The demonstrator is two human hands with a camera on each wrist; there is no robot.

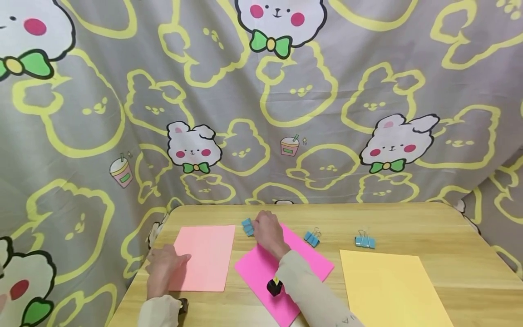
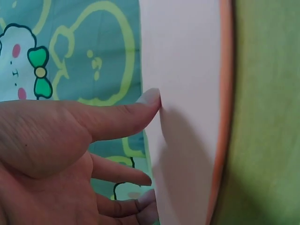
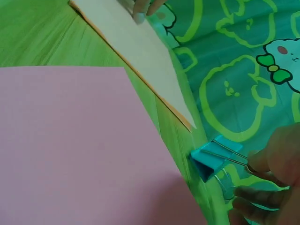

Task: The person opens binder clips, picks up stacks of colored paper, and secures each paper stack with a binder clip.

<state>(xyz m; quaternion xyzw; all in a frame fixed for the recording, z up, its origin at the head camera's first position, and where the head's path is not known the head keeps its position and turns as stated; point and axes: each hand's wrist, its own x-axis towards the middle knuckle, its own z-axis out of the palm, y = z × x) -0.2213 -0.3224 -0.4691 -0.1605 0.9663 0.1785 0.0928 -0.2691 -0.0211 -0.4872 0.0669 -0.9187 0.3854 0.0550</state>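
Note:
At the far edge of the bright pink paper [image 1: 265, 281], my right hand [image 1: 268, 232] pinches a wire handle of a blue binder clip [image 3: 208, 161] between thumb and finger. The clip's body points toward the light pink paper [image 1: 208, 259], and its mouth looks closed in the right wrist view. My left hand [image 1: 164, 264] lies at the left edge of the light pink paper. Its thumb [image 2: 140, 110] touches the paper near that edge, while the other fingers extend loosely beside it. The light pink paper looks like a thin stack in the left wrist view.
Two more blue binder clips, one near the middle [image 1: 312, 238] and one further right [image 1: 365, 241], sit on the wooden table [image 1: 453, 254]. Yellow paper [image 1: 392, 286] lies at the right front. A patterned curtain [image 1: 245, 113] hangs behind the table.

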